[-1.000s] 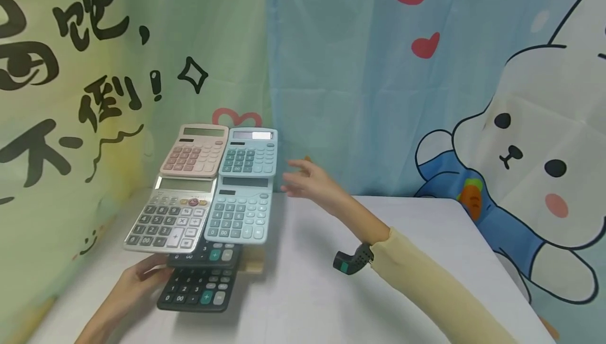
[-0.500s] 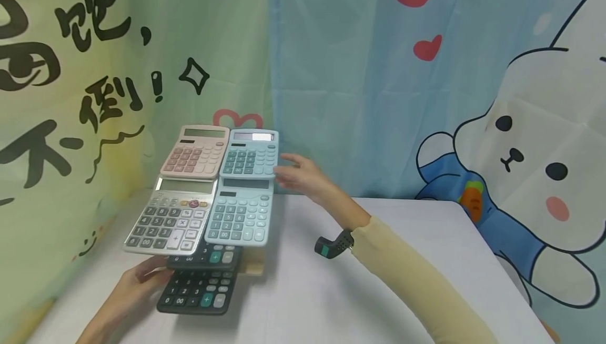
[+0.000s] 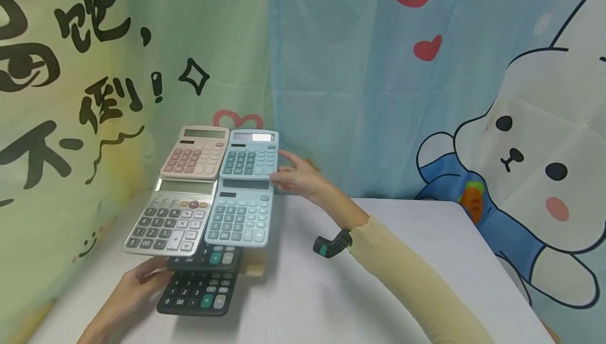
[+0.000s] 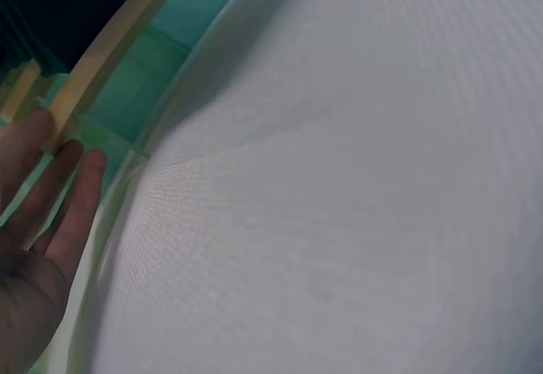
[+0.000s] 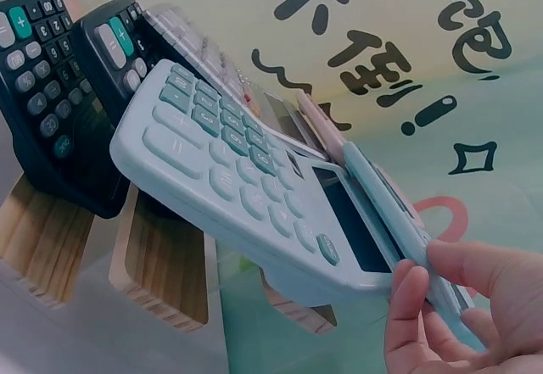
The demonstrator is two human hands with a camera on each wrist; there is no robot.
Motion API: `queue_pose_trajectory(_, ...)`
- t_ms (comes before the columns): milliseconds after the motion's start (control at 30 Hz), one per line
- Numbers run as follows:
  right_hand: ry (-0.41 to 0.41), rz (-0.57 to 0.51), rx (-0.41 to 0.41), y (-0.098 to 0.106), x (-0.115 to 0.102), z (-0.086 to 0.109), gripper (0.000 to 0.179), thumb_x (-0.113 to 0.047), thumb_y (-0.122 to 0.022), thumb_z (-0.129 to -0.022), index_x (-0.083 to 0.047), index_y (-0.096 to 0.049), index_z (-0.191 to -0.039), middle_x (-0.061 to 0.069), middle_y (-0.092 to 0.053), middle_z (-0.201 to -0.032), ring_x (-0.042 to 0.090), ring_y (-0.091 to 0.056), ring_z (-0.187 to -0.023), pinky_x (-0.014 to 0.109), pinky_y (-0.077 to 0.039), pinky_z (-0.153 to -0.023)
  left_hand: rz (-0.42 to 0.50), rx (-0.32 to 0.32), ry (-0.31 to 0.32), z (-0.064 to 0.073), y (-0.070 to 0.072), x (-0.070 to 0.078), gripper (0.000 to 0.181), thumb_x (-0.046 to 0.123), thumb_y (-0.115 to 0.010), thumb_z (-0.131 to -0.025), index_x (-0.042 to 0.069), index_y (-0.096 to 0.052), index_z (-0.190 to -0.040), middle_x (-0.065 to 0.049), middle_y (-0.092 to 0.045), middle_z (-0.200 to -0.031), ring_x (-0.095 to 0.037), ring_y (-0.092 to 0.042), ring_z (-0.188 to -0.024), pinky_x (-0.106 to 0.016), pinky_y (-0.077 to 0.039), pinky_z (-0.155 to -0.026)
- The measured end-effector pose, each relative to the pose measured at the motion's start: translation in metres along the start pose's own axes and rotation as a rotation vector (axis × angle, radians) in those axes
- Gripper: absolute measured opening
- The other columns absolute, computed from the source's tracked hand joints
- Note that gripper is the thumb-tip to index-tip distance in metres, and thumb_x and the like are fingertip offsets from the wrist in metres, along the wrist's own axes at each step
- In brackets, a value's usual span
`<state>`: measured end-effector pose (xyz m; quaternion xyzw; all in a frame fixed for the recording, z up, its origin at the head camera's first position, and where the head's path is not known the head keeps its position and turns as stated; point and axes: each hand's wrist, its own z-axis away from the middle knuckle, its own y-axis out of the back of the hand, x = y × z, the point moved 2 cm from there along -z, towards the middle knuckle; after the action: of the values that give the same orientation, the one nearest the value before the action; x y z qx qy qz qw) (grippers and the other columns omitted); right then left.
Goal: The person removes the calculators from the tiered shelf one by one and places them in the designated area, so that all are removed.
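My right hand is at the right edge of the upper light-blue calculator. In the right wrist view its thumb and fingers pinch that calculator's edge. A second light-blue calculator leans just below it. To their left stand a pink calculator and a larger silver calculator. Two black calculators sit lowest, partly covered by those above. My left hand is beside them; in the left wrist view its thumb and fingertips grip the end of a wooden display stand.
The stand's wooden slats show under the calculators in the right wrist view. A white-covered table lies beneath. Behind it hangs a printed cloth with hearts, lettering and a cartoon rabbit. My right wrist wears a black band.
My right hand has moved left, from beside the calculators onto the upper light-blue calculator's right edge. My left hand and the calculators look the same.
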<state>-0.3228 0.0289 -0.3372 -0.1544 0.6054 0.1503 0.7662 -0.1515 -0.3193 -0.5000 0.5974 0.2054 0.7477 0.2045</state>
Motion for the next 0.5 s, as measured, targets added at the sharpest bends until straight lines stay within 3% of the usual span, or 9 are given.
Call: queue_pose_trajectory(500, 0.020, -0.178, -0.017, 0.0018, 0.0073, -0.0027, 0.073, 0.007, -0.058, -0.091, -0.028, -0.035, -0.150, 0.014, -0.058, -0.123, 0.015, -0.066, -0.089, 0.019, -0.061, -0.084, -0.011, -0.023, 0.040, -0.0007, 0.0006, 0.0007, 0.081, 0.054, -0.060, -0.091, 0.006, -0.032, -0.150, -0.023, -0.046, -0.146, -0.047, -0.041, -0.136, -0.065, -0.040, -0.110)
